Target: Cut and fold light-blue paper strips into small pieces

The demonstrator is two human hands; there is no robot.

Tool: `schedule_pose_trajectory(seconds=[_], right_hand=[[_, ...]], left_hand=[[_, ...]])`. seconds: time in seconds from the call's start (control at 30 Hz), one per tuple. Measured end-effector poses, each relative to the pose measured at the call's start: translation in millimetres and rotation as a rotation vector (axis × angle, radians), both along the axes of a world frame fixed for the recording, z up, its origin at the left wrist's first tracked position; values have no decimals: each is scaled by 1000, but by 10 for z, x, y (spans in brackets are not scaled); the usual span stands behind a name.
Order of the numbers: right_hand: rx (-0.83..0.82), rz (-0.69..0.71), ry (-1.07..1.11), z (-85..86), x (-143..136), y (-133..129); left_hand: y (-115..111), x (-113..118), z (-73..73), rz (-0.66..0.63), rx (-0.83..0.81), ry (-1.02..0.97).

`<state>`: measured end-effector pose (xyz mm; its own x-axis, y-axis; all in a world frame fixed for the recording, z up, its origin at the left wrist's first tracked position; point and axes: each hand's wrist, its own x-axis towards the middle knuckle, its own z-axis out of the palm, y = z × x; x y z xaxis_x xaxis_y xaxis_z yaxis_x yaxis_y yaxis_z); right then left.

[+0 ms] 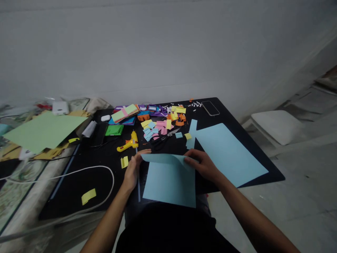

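A light blue sheet of paper (171, 182) lies at the front edge of the black table, its far edge curled up and over toward me. My right hand (201, 163) pinches the far right corner between thumb and fingers. At the far left corner is my left hand (134, 168), its fingers stretched out along the curled edge. A larger light blue sheet (231, 153) rests flat to the right, with a narrow blue strip (192, 133) beside it. Beyond my left hand lies a yellow glue gun (129, 141).
Scissors (164, 137) lie among small folded coloured papers (163, 126). A phone (210, 108) is at the back right. Stacked coloured papers (125, 113) sit at the back left. A white cable (112, 175) loops over the left side. A white stool (276, 124) stands right.
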<state>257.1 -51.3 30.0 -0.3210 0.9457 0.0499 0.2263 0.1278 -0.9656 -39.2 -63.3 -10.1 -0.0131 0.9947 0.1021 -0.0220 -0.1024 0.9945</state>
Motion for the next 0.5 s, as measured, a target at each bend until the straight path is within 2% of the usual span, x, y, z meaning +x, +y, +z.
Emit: schedule_pose_trajectory(seconds=[0.1, 0.17, 0.33, 0.5], right_hand=[[-82, -150, 138, 97, -45, 101], [-163, -219, 269, 145, -90, 174], [-411, -336, 494, 202, -161, 339], [-722, -334, 555, 132, -127, 394]], left_hand=[[-30, 46, 64, -114, -34, 116], [-41, 100, 116, -131, -82, 189], [-31, 194, 240, -51, -116, 151], [-9, 192, 324, -56, -77, 9]])
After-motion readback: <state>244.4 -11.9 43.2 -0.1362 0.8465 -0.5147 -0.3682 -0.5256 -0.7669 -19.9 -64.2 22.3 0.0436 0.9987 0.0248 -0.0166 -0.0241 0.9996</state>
